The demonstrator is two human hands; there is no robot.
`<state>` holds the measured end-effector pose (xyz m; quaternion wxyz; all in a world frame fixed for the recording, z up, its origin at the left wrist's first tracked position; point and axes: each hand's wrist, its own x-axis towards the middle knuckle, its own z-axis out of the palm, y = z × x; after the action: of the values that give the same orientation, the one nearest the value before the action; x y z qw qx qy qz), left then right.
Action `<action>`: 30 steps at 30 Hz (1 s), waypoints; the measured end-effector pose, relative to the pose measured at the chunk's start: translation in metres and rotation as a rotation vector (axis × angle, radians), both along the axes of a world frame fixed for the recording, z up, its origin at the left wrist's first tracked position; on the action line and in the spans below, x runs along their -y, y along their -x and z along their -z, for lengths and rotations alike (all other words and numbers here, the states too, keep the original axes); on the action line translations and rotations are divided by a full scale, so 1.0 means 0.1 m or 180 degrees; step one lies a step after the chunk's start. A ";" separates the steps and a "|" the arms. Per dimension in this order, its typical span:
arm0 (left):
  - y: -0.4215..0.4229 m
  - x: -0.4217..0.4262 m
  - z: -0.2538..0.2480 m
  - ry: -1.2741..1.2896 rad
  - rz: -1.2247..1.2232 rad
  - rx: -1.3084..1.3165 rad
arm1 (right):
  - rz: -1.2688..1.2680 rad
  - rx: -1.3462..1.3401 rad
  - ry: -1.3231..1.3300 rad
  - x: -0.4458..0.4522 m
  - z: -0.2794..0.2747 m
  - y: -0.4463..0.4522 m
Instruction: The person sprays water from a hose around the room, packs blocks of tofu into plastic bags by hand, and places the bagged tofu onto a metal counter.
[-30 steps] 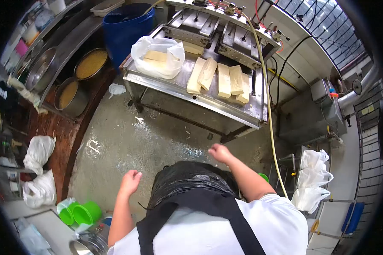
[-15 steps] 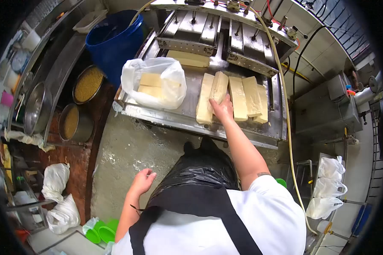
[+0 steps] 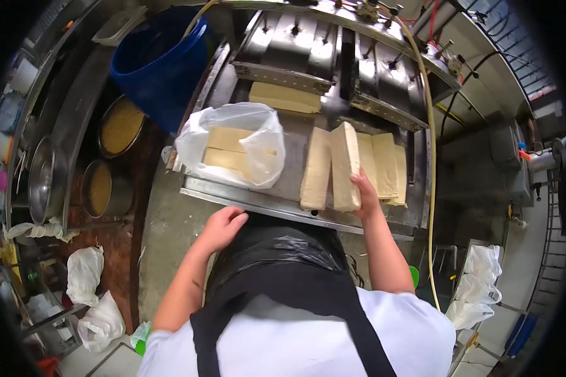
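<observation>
My right hand [image 3: 367,195] grips a long pale tofu block [image 3: 346,166] by its near right edge, the block tilted up on its side. Just left of it lies another tofu block [image 3: 317,168], and further tofu blocks [image 3: 385,164] sit side by side to its right on the metal table [image 3: 295,135]. My left hand [image 3: 223,229] is at the table's front edge, loosely bent with the thumb apart, holding nothing. Beyond that hand, a white plastic bag [image 3: 263,135] stands open with tofu pieces [image 3: 226,147] inside.
Behind the blocks are two perforated metal press boxes [image 3: 283,72] and one more tofu slab [image 3: 284,97]. A blue barrel [image 3: 160,72] stands at the left, near pots of yellow grain [image 3: 121,127]. A hose [image 3: 431,176] hangs along the table's right side.
My right hand has drawn the tofu block nearer and shifted its grip to the right edge. My left hand has risen to the table's front edge. The view has shifted slightly.
</observation>
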<state>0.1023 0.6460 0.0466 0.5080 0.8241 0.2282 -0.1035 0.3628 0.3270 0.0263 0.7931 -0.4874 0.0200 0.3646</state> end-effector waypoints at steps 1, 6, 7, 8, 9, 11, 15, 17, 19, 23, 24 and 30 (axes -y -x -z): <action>-0.14 -0.07 0.06 0.0156 0.0057 0.0125 | -0.0137 0.0061 -0.0214 -0.06 -0.17 0.12; -0.75 -0.44 0.02 0.1498 -0.0328 0.0326 | -0.0843 0.0031 -0.1165 -0.59 -0.54 0.60; -0.86 -0.56 0.05 0.1740 -0.0395 0.0392 | -0.0849 0.0057 -0.1165 -0.78 -0.64 0.67; -0.97 -0.70 0.14 0.1740 -0.0382 0.0410 | -0.1079 -0.0038 -0.1268 -0.99 -0.72 0.73; -1.09 -0.86 0.24 0.1741 -0.0808 0.0611 | -0.1302 -0.0125 -0.1377 -1.23 -0.76 0.78; -1.25 -1.13 0.27 0.1734 -0.1193 0.0839 | -0.1354 0.0108 -0.1378 -1.74 -0.74 0.80; -1.29 -1.45 0.12 0.2390 -0.1753 0.1190 | -0.1299 0.0508 -0.0943 -2.63 -0.37 0.54; -1.30 -1.60 0.08 0.2887 -0.1711 0.1130 | -0.1184 0.0972 -0.0541 -2.83 -0.23 0.40; -1.29 -1.74 0.09 0.3149 -0.1763 0.1160 | -0.1157 0.1949 0.0042 -2.94 -0.09 0.32; -1.30 -1.93 0.35 0.3268 -0.1841 0.0963 | -0.1658 0.3870 0.1869 -2.75 0.16 0.17; -1.31 -1.97 0.48 0.3058 -0.1700 0.0801 | -0.1678 0.3869 0.1894 -2.69 0.20 0.16; -0.88 -1.69 0.46 0.1829 -0.1028 0.0224 | -0.2920 0.4711 0.2997 -2.68 -0.09 0.35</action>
<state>0.1901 0.8150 0.0002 0.7371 0.6033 0.2997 -0.0532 0.3278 0.5947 0.0355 0.1129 -0.8185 -0.5285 0.1948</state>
